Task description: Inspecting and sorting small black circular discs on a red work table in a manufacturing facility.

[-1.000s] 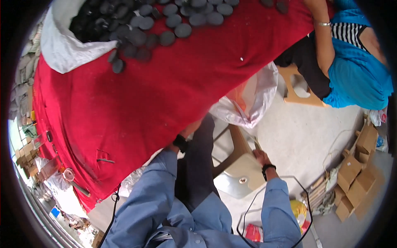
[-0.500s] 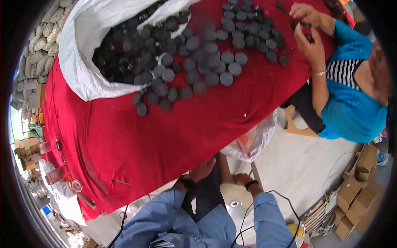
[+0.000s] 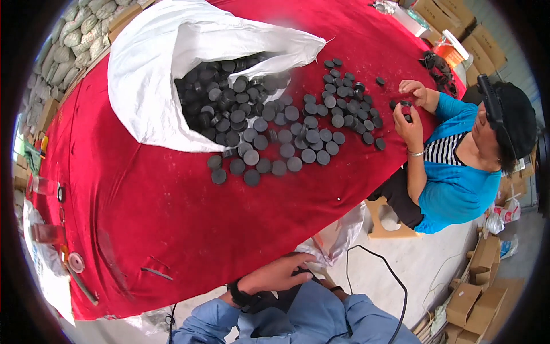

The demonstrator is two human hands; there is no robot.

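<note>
left hand (image 3: pixel 278 274) by near edge of red cloth (image 3: pixel 172 212), fingers loosely spread, 0 discs seen in it; right hand (image 3: pixel 327 284) mostly hidden, can't tell grip. wide bare cloth beyond. loose black discs (image 3: pixel 279 168) mid-table, many more inside white sack (image 3: pixel 143 86): looks early, plenty left. co-worker's hands (image 3: pixel 409 129) hold discs, far right.

A red-clothed table (image 3: pixel 172 218) bears an open white sack (image 3: pixel 140 86); black discs (image 3: pixel 294 164) lie scattered.
</note>
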